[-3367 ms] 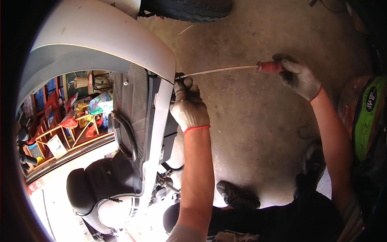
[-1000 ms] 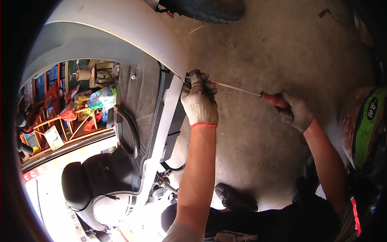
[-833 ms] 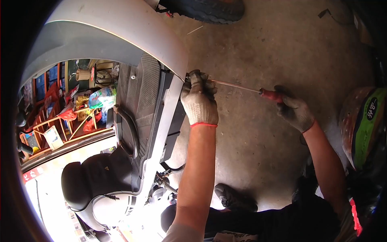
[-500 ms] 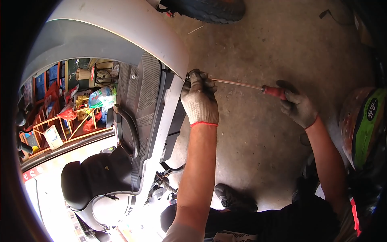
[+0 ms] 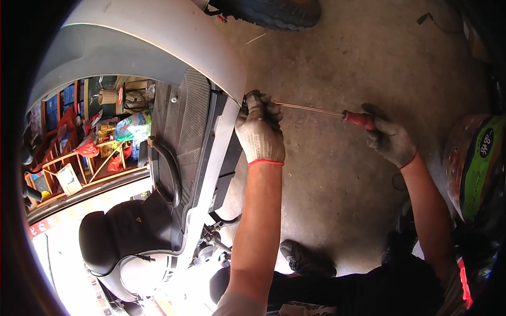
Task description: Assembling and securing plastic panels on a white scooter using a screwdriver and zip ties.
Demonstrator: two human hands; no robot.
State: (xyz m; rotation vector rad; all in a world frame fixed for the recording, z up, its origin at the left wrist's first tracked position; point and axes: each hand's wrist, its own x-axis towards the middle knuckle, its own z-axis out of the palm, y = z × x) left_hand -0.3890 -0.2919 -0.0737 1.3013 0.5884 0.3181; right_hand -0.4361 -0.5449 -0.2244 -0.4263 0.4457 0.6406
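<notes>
My right hand point(image 5: 391, 138), in a grey-coated work glove, is closed round the red handle point(image 5: 360, 120) of a long screwdriver. Its thin metal shaft point(image 5: 311, 109) runs left, nearly level, to my left hand point(image 5: 261, 129). That hand wears a knitted cream glove with a red cuff and dark, dirty fingers, which are bunched round the tip end of the shaft. They sit against the edge of a scooter's silver-grey body panel point(image 5: 216, 58), where it meets the side trim. The tip itself and whatever it touches are hidden behind the fingers.
The scooter's black seat point(image 5: 129, 229) and textured footboard point(image 5: 192, 113) lie left of my arm. A tyre point(image 5: 284, 13) is at the top on the concrete floor point(image 5: 327, 174). Cluttered shelves point(image 5: 68, 152) stand far left; a rounded bag-like thing with a green band point(image 5: 478, 163) is at right.
Both hands stay almost in place, with the left glove shifted very slightly left. The screwdriver remains in nearly the same line, its handle still in the right hand.
</notes>
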